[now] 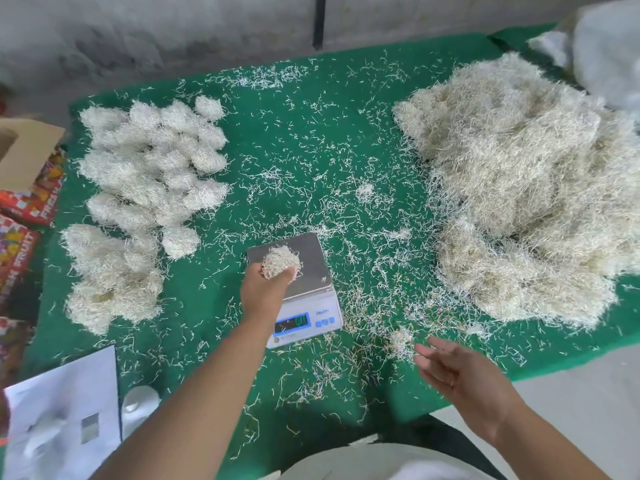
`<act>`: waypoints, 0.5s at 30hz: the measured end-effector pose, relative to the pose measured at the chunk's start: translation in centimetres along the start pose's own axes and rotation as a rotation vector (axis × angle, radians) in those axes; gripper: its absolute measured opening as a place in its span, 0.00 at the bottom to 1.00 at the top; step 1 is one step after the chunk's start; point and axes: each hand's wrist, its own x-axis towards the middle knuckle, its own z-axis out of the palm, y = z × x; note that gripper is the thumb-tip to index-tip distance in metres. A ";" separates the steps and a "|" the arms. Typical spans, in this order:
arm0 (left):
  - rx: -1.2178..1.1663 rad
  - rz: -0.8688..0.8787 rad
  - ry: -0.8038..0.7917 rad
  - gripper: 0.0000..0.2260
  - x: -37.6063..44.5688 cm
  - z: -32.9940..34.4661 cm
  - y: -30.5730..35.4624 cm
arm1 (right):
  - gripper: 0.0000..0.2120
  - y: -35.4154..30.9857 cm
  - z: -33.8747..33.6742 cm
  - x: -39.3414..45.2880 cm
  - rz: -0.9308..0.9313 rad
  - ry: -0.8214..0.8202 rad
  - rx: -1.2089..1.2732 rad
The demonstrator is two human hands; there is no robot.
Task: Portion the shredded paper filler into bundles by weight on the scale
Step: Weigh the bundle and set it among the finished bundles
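White paper wad [280, 260] over scale [308, 271]

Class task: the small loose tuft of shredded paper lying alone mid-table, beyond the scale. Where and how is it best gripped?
Come from above and close the grip around the whole small tuft. It is a low, loose clump on the green mat, so pinching single strands would probably pull it apart.

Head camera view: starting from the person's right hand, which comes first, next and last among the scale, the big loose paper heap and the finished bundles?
From the right hand:
1. The scale, just ahead and to its left, where the left hand holds a paper wad.
2. The big loose heap, ahead on the right side.
3. The finished bundles, across the green mat on the far left.
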 end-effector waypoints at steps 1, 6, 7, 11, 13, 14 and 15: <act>0.000 -0.024 0.012 0.26 0.8 0.3 -0.4 | 0.14 0.4 -0.4 -0.2 -0.001 0.027 0.004; 0.006 -0.060 0.003 0.29 3.6 3.1 -1.4 | 0.16 2.3 -1.6 -1.6 -0.002 0.111 -0.052; 0.021 -0.050 0.004 0.29 3.8 3.5 -1.5 | 0.16 2.5 -1.6 -1.8 -0.006 0.124 -0.062; 0.076 -0.009 0.006 0.30 4.0 4.2 -1.6 | 0.13 2.9 -1.7 -2.2 -0.009 0.153 -0.055; 0.072 0.003 0.000 0.35 3.6 3.5 -1.8 | 0.12 2.8 -1.5 -2.1 -0.008 0.153 -0.035; 0.077 0.008 0.003 0.37 3.3 2.9 -1.9 | 0.11 2.7 -1.4 -2.0 -0.007 0.151 -0.025; 0.090 0.015 0.015 0.37 2.9 2.0 -2.1 | 0.11 2.6 -1.3 -1.8 -0.008 0.145 -0.020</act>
